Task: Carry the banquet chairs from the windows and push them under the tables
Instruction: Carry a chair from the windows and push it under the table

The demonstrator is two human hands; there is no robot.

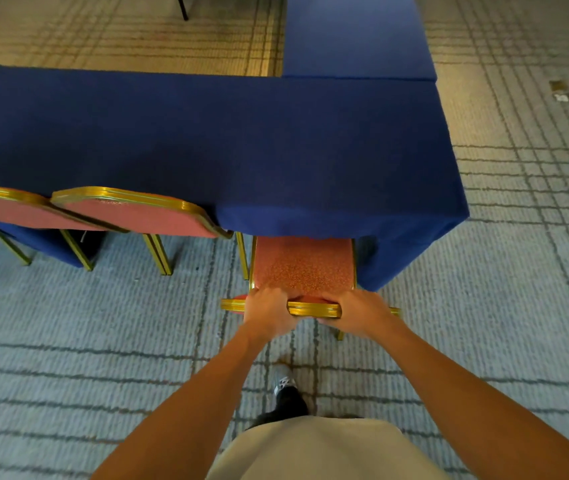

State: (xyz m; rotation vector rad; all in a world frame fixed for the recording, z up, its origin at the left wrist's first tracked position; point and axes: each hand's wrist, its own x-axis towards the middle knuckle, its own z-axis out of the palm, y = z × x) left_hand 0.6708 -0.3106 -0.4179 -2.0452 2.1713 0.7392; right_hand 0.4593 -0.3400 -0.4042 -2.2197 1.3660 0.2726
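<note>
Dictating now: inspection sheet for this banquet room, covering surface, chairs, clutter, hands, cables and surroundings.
Surface: blue-clothed table; a second blue table meets its far right end, forming an L.
Job's things: held chair, seat partly under the table's near edge; nearer pushed-in chair and farther pushed-in chair to its left, backs at the table edge.
Clutter: small scrap on the floor, far right.
Grippers: left hand and right hand both grip the held chair's gold top rail.
Cables: nothing seen.
Surroundings: patterned carpet; dark furniture leg at top.
</note>
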